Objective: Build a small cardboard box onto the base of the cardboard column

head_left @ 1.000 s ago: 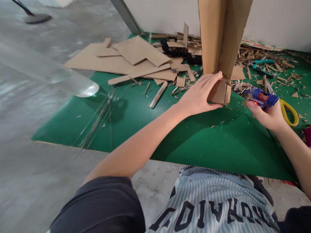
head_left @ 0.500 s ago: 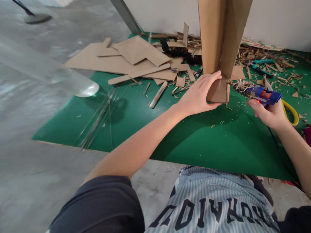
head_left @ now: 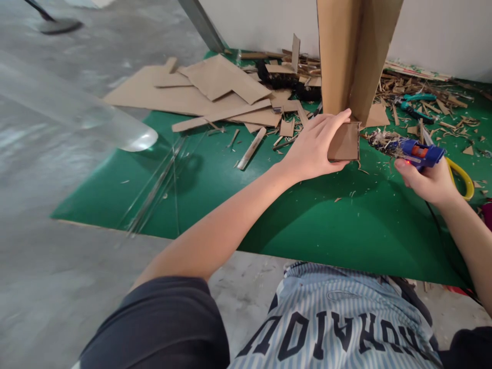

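My left hand point(head_left: 313, 148) is closed round the lower end of a folded cardboard piece, thumb below and fingers above. The piece's small box-like cardboard end point(head_left: 345, 142) faces me. Behind it a tall V-shaped cardboard column point(head_left: 348, 56) rises past the top of the view; how the two join is partly hidden by my fingers. In my right hand point(head_left: 428, 179) is a blue hot glue gun point(head_left: 423, 152) with a small red light. Its nozzle, crusted with glue strands and scraps, points left at the right edge of the box end.
Flat cardboard sheets point(head_left: 154, 92) and strips lie at the back left of the green board point(head_left: 269, 220). Teal-handled pliers point(head_left: 415, 105) rest among scraps at right. A yellow handle point(head_left: 463, 179) shows behind my right wrist. Clear glue sticks point(head_left: 154, 189) lie at left.
The box end has tilted slightly, so its right side now shows less. The glue gun's nozzle has shifted a little down along its right edge. Both hands keep their grip.
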{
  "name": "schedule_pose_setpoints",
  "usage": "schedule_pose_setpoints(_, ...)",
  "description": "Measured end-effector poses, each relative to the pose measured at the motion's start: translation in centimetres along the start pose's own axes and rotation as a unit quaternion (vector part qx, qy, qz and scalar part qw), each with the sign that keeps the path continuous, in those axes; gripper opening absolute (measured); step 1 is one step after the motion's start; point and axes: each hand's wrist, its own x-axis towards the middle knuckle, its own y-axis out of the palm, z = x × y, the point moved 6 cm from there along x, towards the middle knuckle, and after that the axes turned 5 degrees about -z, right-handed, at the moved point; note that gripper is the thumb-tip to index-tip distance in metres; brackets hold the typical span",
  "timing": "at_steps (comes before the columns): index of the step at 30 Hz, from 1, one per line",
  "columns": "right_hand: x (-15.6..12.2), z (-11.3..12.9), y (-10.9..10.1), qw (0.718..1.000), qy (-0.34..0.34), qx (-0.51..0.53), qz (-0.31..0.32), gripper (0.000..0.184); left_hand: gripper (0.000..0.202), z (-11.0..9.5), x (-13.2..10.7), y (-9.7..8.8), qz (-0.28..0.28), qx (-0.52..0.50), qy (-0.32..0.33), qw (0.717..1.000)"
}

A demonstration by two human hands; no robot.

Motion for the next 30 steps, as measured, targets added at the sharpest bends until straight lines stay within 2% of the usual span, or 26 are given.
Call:
schedule_pose_setpoints(15, 0.0, 0.5, 0.2, 0.999, 0.031, -0.041, 0.016, 0.047, 0.094, 0.7, 0.1, -0.1, 0.003, 0.005, -0.026, 1.0)
schedule_pose_setpoints(22, -0.2, 0.2, 0.1, 0.998, 0.037, -0.05, 0.022, 0.048, 0.091, 0.7, 0.2, -0.4, -0.009, 0.006, -0.018, 1.0)
schedule_pose_setpoints(30, -0.2, -0.4, 0.2, 0.997, 0.048, -0.046, 0.031, 0.049, 0.095, 1.3, 0.1, -0.7, -0.008, 0.015, -0.037, 0.999)
